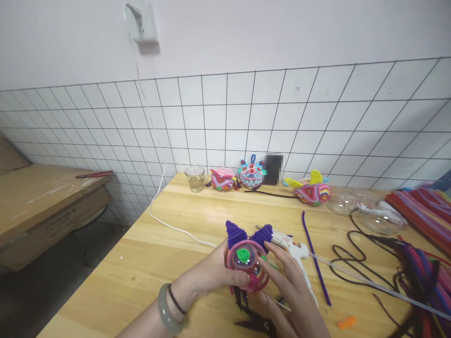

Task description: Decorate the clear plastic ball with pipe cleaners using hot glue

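A clear plastic ball ornament [248, 270] is between my hands above the table, with two purple pipe-cleaner ears on top, a pink rim and a green spiral on its front. My left hand [221, 267] is wrapped round its left side, the thumb across the front. On the right side, my right hand [287, 286] has its fingertips on the ball near the right ear, its thumb low by the bottom edge. A white hot glue gun [292, 249] lies behind my right hand, partly covered. Black-handled scissors [252, 324] rest below the ball, partly hidden.
Finished pipe-cleaner ornaments [251, 176] stand along the tiled wall beside a glass cup [195, 178]. A purple pipe cleaner [315, 258], looped black cord [348, 251], clear plastic shells [380, 223] and bundles of pipe cleaners [423, 211] lie at the right. A white cable [176, 228] crosses the left side.
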Available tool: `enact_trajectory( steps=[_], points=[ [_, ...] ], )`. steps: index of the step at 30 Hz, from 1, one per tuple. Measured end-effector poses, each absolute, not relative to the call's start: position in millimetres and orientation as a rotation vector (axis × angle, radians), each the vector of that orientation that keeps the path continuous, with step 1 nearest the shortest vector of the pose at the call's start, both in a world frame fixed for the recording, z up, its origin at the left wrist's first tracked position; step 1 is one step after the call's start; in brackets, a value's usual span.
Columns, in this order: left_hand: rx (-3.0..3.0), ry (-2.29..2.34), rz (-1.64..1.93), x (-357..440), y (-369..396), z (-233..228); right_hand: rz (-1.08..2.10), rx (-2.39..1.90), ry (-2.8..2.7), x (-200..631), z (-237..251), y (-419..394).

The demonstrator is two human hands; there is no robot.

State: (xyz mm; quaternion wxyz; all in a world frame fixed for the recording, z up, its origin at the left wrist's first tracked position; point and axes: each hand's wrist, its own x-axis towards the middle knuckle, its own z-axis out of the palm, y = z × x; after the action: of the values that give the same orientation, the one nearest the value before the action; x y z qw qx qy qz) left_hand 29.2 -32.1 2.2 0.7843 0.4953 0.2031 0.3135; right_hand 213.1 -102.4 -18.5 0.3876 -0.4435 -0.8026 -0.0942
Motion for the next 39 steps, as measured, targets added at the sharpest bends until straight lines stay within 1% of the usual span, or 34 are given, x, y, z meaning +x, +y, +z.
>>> enact_trajectory(
  steps=[16,26,39],
  points=[
    [1.034,0.444,0.751,29.4,-32.9,1.0,-0.247,-1.103,-2.026,211.9,-16.3,-101.0],
    [1.005,0.379,0.732,29.3,-33.3,0.0,-0.241,-1.112,-2.064,212.7,-17.5,-101.5],
    [1.05,0.41,0.694,29.9,-34.9,3.8,-0.243,-1.121,-2.052,214.9,-21.1,-102.8]
  ],
)
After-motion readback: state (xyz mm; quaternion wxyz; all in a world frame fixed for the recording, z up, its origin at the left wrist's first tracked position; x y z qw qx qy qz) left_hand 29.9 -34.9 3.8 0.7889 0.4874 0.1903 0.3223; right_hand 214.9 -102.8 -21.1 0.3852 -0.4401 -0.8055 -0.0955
